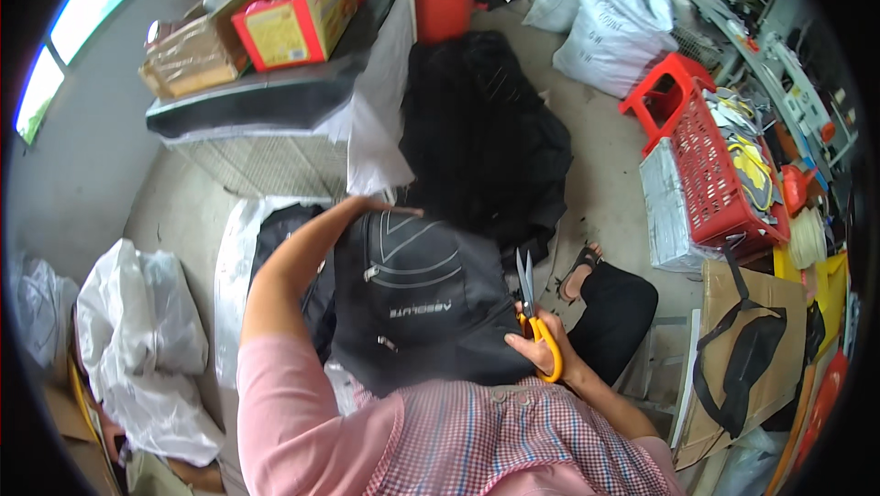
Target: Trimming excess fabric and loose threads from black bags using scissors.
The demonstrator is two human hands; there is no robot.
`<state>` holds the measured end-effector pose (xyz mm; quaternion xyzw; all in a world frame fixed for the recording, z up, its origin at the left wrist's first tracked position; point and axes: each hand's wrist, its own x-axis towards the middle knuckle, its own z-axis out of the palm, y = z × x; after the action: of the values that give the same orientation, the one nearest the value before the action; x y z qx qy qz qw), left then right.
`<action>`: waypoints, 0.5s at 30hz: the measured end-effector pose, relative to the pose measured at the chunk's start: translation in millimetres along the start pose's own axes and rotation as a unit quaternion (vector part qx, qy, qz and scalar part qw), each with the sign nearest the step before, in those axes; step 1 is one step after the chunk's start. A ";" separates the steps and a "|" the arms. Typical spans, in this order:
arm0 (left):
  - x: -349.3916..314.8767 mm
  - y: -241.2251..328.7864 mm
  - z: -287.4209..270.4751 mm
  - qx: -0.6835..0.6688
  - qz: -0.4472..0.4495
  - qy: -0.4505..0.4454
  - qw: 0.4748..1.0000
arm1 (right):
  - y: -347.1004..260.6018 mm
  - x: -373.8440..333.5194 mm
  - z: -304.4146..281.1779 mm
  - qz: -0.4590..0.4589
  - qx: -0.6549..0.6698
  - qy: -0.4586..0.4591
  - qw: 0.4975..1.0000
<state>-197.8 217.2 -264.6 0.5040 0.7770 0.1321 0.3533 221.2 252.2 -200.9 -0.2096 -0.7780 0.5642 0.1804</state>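
A black backpack (pixel 431 267) with grey curved lines lies across the lap, at the centre of the frame. The right hand (pixel 543 338), right of centre, grips orange-handled scissors (pixel 527 297) beside the bag's right edge, blades pointing up. The left hand (pixel 380 206) meets the bag's upper edge; its fingers are mostly hidden, so I cannot tell whether they grasp it.
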 end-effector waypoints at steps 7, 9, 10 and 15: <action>-90.2 -56.1 -39.9 -0.360 -0.023 0.067 0.930 | -8.8 21.6 -19.5 0.052 0.040 -0.079 0.995; -146.9 -51.8 -79.8 -0.453 -0.004 0.178 0.873 | -4.3 34.0 -20.1 0.065 0.213 -0.081 0.971; -181.9 -61.7 -99.7 -0.459 -0.015 0.187 0.869 | 0.6 41.9 -18.5 0.047 0.193 -0.079 0.977; -345.0 -11.2 -150.0 -0.469 0.277 0.218 0.810 | 9.5 60.6 -9.4 0.192 0.294 -0.082 0.933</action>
<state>-224.2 -67.8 -20.1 0.4290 0.5044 0.6793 0.3164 176.0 294.4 -204.5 -0.2460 -0.5343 0.8066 0.0578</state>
